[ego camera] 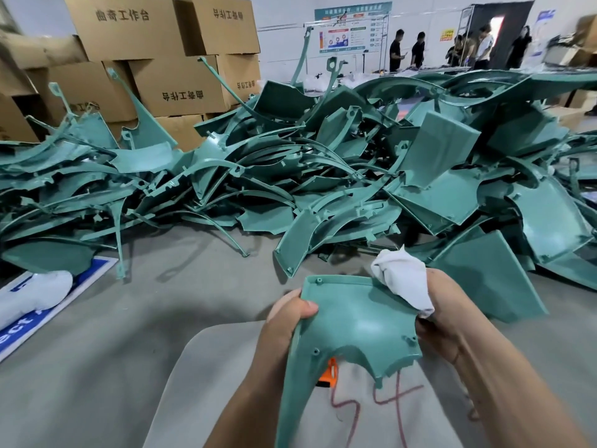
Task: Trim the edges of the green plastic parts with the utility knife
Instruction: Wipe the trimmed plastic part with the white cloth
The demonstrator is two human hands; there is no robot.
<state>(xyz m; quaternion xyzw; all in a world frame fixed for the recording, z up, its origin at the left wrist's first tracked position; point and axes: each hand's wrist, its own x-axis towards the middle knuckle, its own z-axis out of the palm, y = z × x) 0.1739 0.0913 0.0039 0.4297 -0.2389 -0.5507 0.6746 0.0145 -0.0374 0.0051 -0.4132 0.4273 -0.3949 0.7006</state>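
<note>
I hold one green plastic part (352, 324) in front of me, its inner side with screw posts facing up. My left hand (287, 321) grips its left edge, thumb on top. My right hand (442, 321) grips the right edge and also holds a crumpled white cloth (403, 282) against the part's upper right corner. An orange utility knife (329, 373) lies below the part on a grey sheet, mostly hidden by the part. Neither hand touches the knife.
A big pile of green plastic parts (323, 163) covers the floor ahead. Cardboard boxes (168, 72) are stacked at the back left. A blue and white sign (48, 315) with a white bundle lies at left. The grey sheet (210, 383) carries red marks. Several people stand far back right.
</note>
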